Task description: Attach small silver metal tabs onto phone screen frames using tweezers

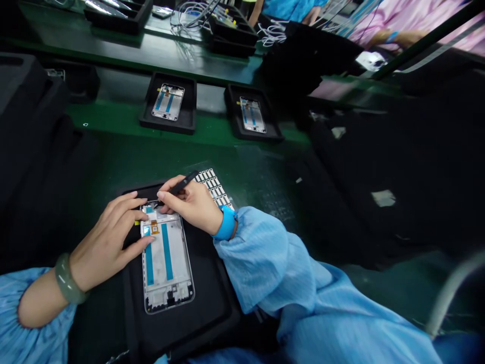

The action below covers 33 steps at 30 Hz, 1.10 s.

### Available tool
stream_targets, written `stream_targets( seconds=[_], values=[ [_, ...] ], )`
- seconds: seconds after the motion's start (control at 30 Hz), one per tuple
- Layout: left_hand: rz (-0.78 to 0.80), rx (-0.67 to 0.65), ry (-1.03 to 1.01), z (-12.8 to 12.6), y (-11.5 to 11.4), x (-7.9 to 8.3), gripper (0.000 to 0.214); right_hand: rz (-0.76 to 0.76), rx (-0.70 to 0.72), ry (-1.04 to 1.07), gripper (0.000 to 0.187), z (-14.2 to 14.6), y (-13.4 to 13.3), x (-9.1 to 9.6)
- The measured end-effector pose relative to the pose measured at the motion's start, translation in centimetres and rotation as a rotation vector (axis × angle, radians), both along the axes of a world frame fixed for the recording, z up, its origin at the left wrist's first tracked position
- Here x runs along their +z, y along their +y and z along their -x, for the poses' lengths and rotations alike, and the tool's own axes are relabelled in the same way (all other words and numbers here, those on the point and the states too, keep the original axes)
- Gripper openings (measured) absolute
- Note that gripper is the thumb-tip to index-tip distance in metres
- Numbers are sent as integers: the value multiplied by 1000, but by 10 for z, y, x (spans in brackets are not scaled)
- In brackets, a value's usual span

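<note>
A silver phone frame (166, 258) with blue strips and a small orange-and-yellow flex part lies face up on a black tray (217, 288). My left hand (104, 242) rests on the frame's upper left side, fingertips touching its edge, holding nothing. My right hand (191, 205) is shut on black tweezers (182, 184), whose tips sit low at the frame's top edge, partly hidden by my fingers. Just beyond that hand, a sheet of small white labels (214, 186) lies partly under it. A blue band (225, 222) circles my right wrist.
Two more black trays (168, 101) (252, 114) hold similar frames on the green bench (151, 167) ahead. Black foam pads lie left and right. Further back are white cables, stacked trays, and people in blue and pink sleeves.
</note>
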<state>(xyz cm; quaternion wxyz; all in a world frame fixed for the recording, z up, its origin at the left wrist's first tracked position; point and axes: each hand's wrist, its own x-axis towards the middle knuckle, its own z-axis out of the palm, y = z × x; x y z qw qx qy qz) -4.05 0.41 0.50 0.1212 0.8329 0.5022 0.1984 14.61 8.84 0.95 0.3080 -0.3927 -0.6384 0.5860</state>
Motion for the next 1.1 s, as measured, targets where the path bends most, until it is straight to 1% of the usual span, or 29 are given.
stream_targets(
  seconds=[0.2,0.43,0.57,0.77,0.87,1.0,1.1],
  values=[
    [-3,11,25,0,-1,-1,34,-52,11,-53,17,-1,0,1],
    [-27,-7,119,1,1,-1,40,-87,16,-78,15,-2,0,0],
    [-55,-20,168,-1,1,0,41,-126,18,-97,15,-3,0,-2],
    [-77,4,212,-8,1,5,38,-202,46,-159,15,-4,-1,0],
    [-63,17,244,-13,0,7,37,-146,9,-108,17,-4,2,3],
    [-73,64,256,-18,-3,4,35,25,-114,139,21,-2,13,8],
    [-107,87,255,-20,-5,1,36,102,-94,249,24,1,19,7]
  ],
)
